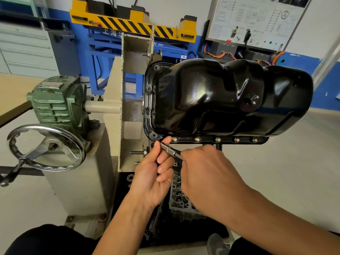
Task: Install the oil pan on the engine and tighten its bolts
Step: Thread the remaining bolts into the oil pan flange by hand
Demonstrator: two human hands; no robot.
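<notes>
Black oil pan (211, 96) lies just above both hands, with five bolts (218, 139) along its near flange. The left hand (154, 179) pinches the driver (171, 150) near its tip, and the right hand (207, 173) grips its rear end. The shaft slants up-left toward the empty corner hole (154, 135), just beyond the left fingers (165, 141).

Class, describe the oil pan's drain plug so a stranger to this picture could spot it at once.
Start at the glossy black oil pan filling the upper right. On its bulging wall, right of centre, sits the drain plug. Unlike the brass-coloured bolts lined along the lower flange, it is dark, larger and stands alone.
</notes>
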